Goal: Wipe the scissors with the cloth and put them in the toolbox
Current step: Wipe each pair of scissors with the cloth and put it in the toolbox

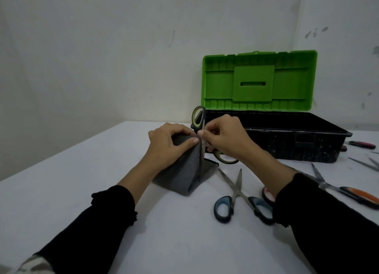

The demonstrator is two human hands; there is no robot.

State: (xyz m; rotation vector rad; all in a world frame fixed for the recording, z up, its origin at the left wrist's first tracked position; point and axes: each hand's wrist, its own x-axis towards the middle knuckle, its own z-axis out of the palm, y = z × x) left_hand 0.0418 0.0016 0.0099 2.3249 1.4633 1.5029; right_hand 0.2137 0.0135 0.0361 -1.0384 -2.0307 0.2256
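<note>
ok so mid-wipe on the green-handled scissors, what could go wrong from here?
1. The left hand presses the grey cloth against the blade of the green-handled scissors; a slip could cut fingers.
2. The right hand holds them open and upright by the handle; they could swing shut.
3. The right sleeve lies over the blue-handled scissors and could drag them.

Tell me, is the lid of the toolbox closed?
No, the green lid stands upright and open behind the black toolbox, so its inner side faces the camera.
</note>
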